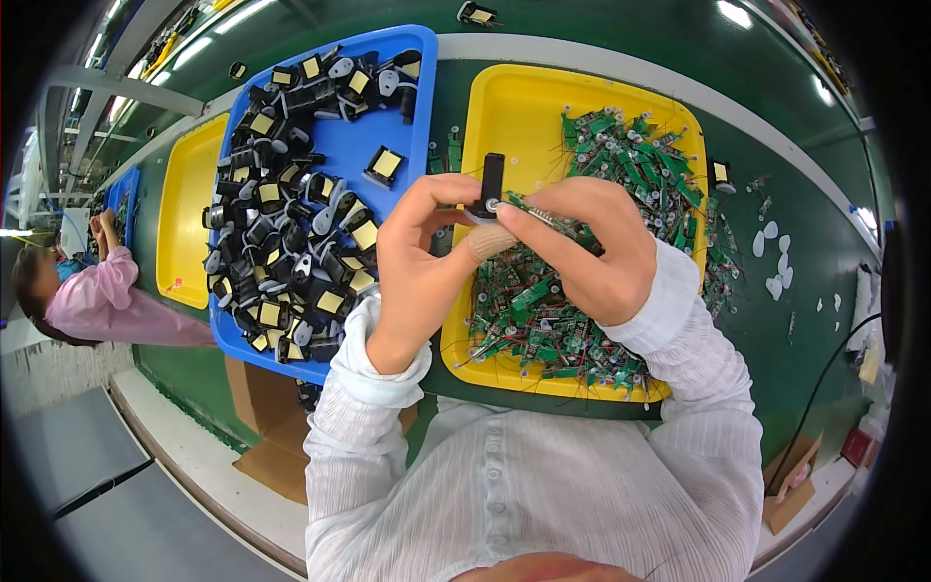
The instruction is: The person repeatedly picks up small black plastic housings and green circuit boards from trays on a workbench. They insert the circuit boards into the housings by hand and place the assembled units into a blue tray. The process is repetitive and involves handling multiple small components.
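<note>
Over the left edge of the yellow tray (485, 107), my left hand (415, 267) grips a black plastic housing (494, 178) between thumb and fingers. A tan wrap covers the thumb tip. Close against it, my right hand (611, 254) pinches a small green circuit board (531, 210). A small round pale piece (492, 205) shows at the board's end, by the housing. Whether board and housing are joined is hidden by my fingertips. Below my hands, many wired green circuit boards (543, 330) lie heaped in the tray.
A blue tray (339, 126) on the left holds black housings with cream pads (272, 204). Another yellow tray (184, 194) stands beyond it. White oval pieces (771, 230) and loose boards lie on the green table at right. A person in pink (112, 296) sits at far left.
</note>
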`<move>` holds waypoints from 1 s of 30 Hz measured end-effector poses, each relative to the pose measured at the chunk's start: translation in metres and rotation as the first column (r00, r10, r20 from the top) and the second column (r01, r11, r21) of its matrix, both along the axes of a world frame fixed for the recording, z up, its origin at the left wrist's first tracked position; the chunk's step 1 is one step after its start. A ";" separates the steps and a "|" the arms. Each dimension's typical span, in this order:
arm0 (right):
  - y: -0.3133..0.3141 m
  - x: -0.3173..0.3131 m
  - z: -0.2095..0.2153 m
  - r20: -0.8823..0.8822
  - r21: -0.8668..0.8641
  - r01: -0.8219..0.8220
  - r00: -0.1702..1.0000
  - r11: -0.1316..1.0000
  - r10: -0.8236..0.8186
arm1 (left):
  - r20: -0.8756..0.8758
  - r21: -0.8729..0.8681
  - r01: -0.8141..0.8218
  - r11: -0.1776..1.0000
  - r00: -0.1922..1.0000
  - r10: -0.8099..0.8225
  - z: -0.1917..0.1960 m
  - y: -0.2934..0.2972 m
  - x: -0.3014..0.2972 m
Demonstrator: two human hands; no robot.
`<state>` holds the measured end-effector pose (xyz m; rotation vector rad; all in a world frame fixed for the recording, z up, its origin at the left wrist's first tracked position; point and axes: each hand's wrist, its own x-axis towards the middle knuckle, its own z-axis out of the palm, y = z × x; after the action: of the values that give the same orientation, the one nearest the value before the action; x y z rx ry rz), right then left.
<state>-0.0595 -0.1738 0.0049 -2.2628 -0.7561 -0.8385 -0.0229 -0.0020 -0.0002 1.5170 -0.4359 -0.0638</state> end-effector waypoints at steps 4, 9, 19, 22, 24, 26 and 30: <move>0.000 0.002 -0.001 0.071 -0.051 0.015 0.997 0.999 -0.012 | -0.006 -0.054 0.005 0.999 1.000 -0.005 0.000 0.001 -0.002; 0.005 0.000 0.002 -0.044 0.066 -0.026 0.999 0.997 0.028 | -0.006 -0.114 0.037 0.993 0.999 -0.038 0.000 0.003 -0.002; 0.009 -0.003 0.001 -0.284 0.540 0.082 0.955 0.838 0.090 | 0.174 -0.005 -0.006 1.000 0.985 0.007 -0.004 0.002 -0.001; 0.006 -0.002 0.002 -0.173 0.443 0.032 0.984 0.896 0.051 | 0.215 -0.002 -0.028 1.000 0.976 0.028 -0.005 0.002 -0.001; 0.006 -0.001 0.002 -0.122 0.382 0.017 0.992 0.924 0.032 | 0.224 -0.006 -0.043 0.999 0.974 0.043 -0.007 0.002 0.000; 0.005 0.000 0.003 -0.072 0.347 0.015 0.997 0.938 0.011 | 0.211 -0.015 -0.068 0.998 0.975 0.070 -0.008 0.001 0.000; 0.003 0.002 0.002 -0.034 0.324 0.007 0.999 0.946 0.004 | 0.207 0.005 -0.104 0.995 0.973 0.101 -0.008 0.002 -0.001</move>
<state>-0.0580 -0.1712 0.0065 -1.9792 -0.5543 -0.8547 -0.0237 -0.0004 -0.0084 1.5655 -0.5225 0.1728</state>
